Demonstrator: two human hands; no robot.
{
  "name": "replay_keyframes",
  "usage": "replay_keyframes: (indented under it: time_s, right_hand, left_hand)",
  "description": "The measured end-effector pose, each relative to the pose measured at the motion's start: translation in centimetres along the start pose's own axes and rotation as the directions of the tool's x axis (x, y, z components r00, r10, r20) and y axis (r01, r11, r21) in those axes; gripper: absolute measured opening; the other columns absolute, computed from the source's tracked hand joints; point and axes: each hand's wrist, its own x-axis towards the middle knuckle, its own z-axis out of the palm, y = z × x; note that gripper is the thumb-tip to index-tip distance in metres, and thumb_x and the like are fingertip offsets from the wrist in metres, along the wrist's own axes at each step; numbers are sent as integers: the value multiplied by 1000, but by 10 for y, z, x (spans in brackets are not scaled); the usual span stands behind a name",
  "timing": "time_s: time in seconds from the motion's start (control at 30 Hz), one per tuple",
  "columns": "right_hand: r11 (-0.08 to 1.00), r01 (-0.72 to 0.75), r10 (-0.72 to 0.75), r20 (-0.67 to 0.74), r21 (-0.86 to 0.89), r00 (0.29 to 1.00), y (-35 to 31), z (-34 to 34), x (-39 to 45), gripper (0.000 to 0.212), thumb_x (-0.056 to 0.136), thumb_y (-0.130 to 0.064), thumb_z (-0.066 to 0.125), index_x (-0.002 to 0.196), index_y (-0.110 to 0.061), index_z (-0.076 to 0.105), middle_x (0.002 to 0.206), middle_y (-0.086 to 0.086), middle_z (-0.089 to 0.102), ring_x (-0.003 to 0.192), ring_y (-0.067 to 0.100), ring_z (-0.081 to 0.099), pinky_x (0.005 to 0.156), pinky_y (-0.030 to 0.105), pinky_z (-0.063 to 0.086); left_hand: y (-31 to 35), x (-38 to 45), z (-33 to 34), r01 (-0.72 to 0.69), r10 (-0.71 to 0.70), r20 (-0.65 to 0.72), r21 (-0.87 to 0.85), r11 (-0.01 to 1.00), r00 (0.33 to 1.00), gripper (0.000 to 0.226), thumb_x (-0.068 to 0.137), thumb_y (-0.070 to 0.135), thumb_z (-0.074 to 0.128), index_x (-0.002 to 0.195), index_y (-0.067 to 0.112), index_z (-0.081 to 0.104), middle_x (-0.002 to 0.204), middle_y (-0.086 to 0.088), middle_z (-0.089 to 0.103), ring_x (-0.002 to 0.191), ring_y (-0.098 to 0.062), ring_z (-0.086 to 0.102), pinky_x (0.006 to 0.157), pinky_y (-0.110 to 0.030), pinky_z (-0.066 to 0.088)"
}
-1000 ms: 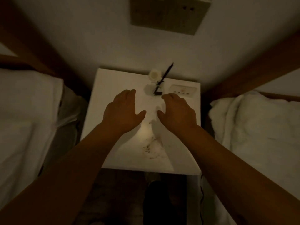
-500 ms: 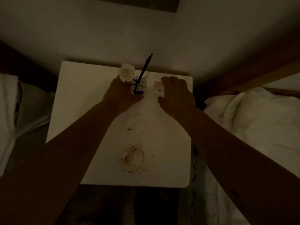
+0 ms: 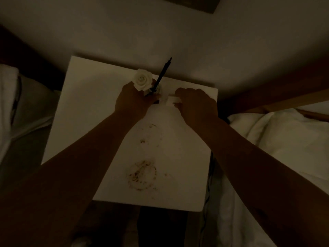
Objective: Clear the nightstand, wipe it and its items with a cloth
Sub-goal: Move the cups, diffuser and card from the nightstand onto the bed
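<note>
White square nightstand point(image 3: 92, 111) not cleared or wiped: left hand point(image 3: 132, 102) grips small rose-and-pen holder point(image 3: 154, 90) at 12 o'clock, right hand point(image 3: 196, 106) pinches small white box point(image 3: 171, 101) beside it; brown ring stains point(image 3: 141, 174) remain.

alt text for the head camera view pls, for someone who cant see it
Seen from above in dim light, a person's left hand grips a small holder with a white rose and black pen, while the right hand holds a small white box, at the back of a stained white nightstand between two beds.

Dim room; pale wall point(image 3: 124, 32); white bedding point(image 3: 277, 139).
</note>
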Motion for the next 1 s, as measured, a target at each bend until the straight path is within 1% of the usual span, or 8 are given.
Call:
replay_keyframes:
  time_s: [0.07,0.17,0.23,0.37,0.47,0.63,0.8,1.0]
  right_hand:
    - [1000,20,-20,-4,-11,1000,-9,-2,1,34,98,-33,46,129,-20,51,115,7,59,104,28,52,72,35,40]
    - [994,77,-81,-46,-78,996,-36,-10,3,31,96,-34,48,124,-23,52,111,4,60,102,27,54,67,35,37]
    - [987,128,-135,-62,-94,989,-58,-15,8,25,95,-33,50,117,-23,56,105,3,62,97,27,55,61,33,33]
    - [969,241,-242,-14,-60,970,-120,-17,17,19,96,-29,50,108,-17,60,99,5,62,93,26,55,62,32,39]
    - [944,323,-324,-3,-67,946,-171,-17,22,18,95,-29,51,105,-18,61,96,4,62,91,27,55,61,31,38]
    - [844,535,-535,31,-36,845,-299,4,11,15,94,-27,54,103,-19,63,96,4,63,90,27,57,63,32,43]
    - [680,731,-723,106,-65,682,-411,24,-11,11,93,-22,53,101,-18,59,93,6,62,89,27,58,69,39,51]
    - [473,879,-870,129,-53,476,-521,52,-42,19,95,-28,53,108,-17,62,102,7,63,96,28,56,68,36,46]
  left_hand:
    - [-3,-5,-11,-1,2,-16,81,997,1000,46,66,41,77,104,16,65,102,-9,69,96,-28,66,84,-51,54]
    - [-10,-16,-39,-4,3,-35,-18,1000,999,29,75,16,80,100,23,67,104,-4,70,99,-24,67,86,-46,55]
    - [-18,-26,-61,-4,1,-96,-39,999,995,29,76,18,80,101,23,66,100,0,70,96,-21,68,79,-35,57]
    - [-34,-47,-114,-40,35,-132,-34,999,991,25,82,18,73,102,27,61,93,14,64,87,9,63,67,-8,50]
    - [-46,-73,-157,-29,3,-214,-118,993,977,28,81,10,74,102,24,62,98,7,67,92,1,65,80,-19,54]
    - [-98,-144,-256,18,-95,-440,-175,984,893,29,78,25,77,105,19,68,100,2,72,94,-12,68,86,-40,55]
    - [-142,-216,-320,43,-182,-608,-237,971,773,24,67,36,74,85,49,64,96,15,70,94,-9,67,84,-33,54]
    - [-203,-287,-375,12,-297,-730,-368,930,615,27,79,12,76,98,29,66,96,12,69,86,-5,69,77,-30,57]
